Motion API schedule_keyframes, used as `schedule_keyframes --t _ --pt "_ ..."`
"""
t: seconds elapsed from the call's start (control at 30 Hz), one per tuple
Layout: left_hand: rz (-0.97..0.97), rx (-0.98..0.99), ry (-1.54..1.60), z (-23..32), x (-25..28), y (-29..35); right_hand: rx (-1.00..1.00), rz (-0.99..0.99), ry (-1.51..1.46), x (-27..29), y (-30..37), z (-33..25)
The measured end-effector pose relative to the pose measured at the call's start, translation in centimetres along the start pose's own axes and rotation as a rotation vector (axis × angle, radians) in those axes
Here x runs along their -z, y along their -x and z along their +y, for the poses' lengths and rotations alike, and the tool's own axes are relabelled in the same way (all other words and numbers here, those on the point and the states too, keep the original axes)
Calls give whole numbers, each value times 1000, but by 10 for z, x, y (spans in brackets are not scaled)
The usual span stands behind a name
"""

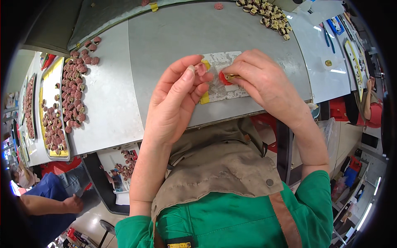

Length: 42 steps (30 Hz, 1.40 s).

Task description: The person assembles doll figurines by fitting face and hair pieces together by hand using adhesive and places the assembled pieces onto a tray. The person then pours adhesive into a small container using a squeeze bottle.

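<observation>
My left hand pinches a small pink piece between thumb and forefinger, its other fingers curled behind. Close by on the right, my right hand grips a small red object with a brass-coloured part; its kind is unclear, since my fingers cover much of it. Both hands are over a worn whitish work pad with yellow tape along its left side. A narrow gap separates the pink piece from the red object.
Knobbly pink raspberry-like pieces lie heaped at the left, beside a yellow-lined tray holding more. Cream-and-dark pieces are piled at the far right. Blue-handled pliers lie at the right. Another person's hand shows at lower left.
</observation>
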State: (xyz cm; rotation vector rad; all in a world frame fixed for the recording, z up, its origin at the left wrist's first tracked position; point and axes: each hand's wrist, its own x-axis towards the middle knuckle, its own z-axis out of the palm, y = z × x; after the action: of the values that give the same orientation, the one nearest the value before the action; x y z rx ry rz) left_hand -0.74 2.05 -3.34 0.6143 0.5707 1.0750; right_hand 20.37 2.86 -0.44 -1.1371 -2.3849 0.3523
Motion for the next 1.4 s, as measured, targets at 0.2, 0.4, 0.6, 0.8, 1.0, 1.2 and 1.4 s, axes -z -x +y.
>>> schedule_keyframes --t 0.2,0.4,0.6,0.8,1.0,1.2,1.4 --pt "-13 40 3 6 -1 4 -233 89 -308 0 6 -8" --pt "33 34 -38 7 -14 5 -319 265 -814 -16 4 -23" --pt "60 -21 -123 2 -19 4 -225 307 -772 -19 -1 -23" --pt "88 -336 -348 -16 -29 6 -171 396 -678 -27 6 -21" --pt "52 -179 -324 -5 -30 7 -98 477 -390 -24 12 -25" --pt "35 -56 -333 2 -35 12 -35 463 -348 -28 10 -30" --pt "13 -227 -559 -22 -37 7 -53 467 -331 -37 16 -13"
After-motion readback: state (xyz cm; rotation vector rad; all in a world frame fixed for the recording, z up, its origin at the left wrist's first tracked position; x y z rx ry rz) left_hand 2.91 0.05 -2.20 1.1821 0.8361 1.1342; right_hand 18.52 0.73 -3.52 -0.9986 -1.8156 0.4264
